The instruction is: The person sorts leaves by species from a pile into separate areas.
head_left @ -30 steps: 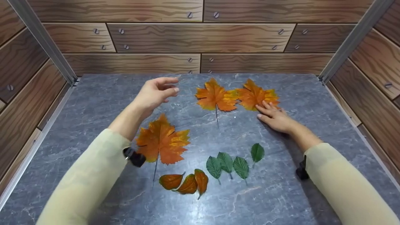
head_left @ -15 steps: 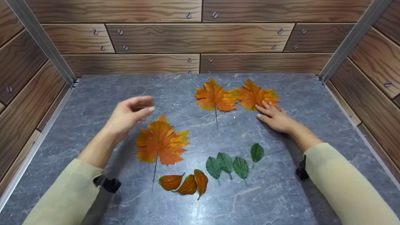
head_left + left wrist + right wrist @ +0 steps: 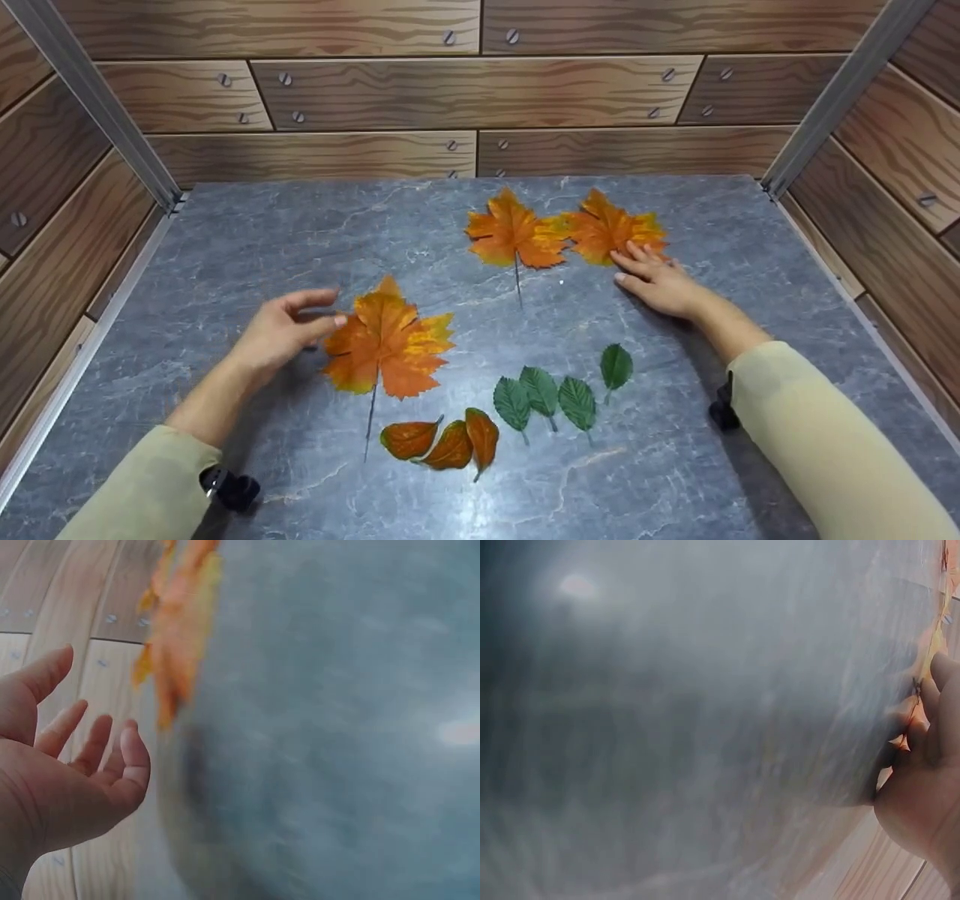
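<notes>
My left hand point(image 3: 277, 334) hovers at the left edge of a large orange maple leaf point(image 3: 390, 341) with a long thin stem; its fingers are loosely bent and hold nothing. In the left wrist view that hand point(image 3: 82, 772) has its fingers spread apart, with a blurred orange leaf point(image 3: 180, 630) beyond them. My right hand point(image 3: 660, 285) rests flat, fingertips on the lower part of another orange maple leaf point(image 3: 604, 225) at the back right. Beside that leaf, touching its edge, lies a third maple leaf point(image 3: 514, 232) with its stem pointing toward me.
Several small green leaves point(image 3: 577, 403) lie right of the middle, one of them set apart. Three small brown-orange leaves point(image 3: 450, 444) overlap near the front. Wood-patterned walls point(image 3: 480, 94) enclose the grey marbled table point(image 3: 247, 255) at the back and sides.
My left hand has moved from the back middle toward the left and nearer to me, arriving beside the front maple leaf. The right hand stays on its leaf.
</notes>
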### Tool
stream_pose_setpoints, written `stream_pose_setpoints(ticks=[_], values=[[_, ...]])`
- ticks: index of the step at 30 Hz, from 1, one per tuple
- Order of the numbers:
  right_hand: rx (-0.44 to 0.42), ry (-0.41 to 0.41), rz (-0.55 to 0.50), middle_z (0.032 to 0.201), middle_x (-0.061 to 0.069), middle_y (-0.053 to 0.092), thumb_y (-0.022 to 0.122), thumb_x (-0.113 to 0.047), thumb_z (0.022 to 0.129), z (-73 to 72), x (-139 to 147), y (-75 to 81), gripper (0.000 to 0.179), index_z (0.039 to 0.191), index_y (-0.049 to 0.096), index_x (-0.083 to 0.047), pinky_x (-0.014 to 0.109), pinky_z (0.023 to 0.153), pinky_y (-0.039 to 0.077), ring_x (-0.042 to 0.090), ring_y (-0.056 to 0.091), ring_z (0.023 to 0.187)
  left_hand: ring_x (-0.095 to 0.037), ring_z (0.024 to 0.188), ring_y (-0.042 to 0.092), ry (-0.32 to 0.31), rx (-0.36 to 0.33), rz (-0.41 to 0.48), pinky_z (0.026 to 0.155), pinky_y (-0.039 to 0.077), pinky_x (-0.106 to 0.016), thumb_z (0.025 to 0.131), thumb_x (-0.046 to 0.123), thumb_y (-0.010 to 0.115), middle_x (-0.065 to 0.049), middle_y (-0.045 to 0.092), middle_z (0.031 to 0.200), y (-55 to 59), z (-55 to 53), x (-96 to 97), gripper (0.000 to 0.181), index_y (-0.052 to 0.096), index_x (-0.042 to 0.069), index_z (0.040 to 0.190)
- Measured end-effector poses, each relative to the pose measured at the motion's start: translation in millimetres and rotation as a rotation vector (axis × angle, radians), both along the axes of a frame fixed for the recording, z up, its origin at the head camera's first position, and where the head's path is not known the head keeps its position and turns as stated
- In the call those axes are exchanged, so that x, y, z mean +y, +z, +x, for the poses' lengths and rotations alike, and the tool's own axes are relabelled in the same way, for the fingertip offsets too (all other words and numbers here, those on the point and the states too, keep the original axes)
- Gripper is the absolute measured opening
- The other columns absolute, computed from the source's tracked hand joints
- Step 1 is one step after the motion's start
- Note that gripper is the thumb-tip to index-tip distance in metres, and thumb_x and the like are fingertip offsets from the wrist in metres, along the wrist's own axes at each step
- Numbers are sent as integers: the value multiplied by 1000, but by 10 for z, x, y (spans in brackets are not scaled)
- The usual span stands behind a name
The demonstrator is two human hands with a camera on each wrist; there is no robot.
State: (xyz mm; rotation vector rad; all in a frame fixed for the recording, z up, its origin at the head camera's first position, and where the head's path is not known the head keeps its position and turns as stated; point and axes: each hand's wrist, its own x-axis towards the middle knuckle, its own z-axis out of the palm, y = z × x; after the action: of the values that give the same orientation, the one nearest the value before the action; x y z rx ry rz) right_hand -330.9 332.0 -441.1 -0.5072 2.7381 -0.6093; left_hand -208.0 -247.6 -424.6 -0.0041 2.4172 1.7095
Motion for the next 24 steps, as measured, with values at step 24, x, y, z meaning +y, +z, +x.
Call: stream_pose_setpoints(ticks=[24], values=[[-18, -17, -6, 177, 16, 0, 36, -52, 115, 15, -6, 7, 67, 170, 25, -17, 71, 121, -12, 43, -9, 160, -43, 138, 43, -67, 97, -223, 116, 38, -57, 88, 29, 91, -27, 39, 160, -266, 99, 133, 93, 42, -3, 160]])
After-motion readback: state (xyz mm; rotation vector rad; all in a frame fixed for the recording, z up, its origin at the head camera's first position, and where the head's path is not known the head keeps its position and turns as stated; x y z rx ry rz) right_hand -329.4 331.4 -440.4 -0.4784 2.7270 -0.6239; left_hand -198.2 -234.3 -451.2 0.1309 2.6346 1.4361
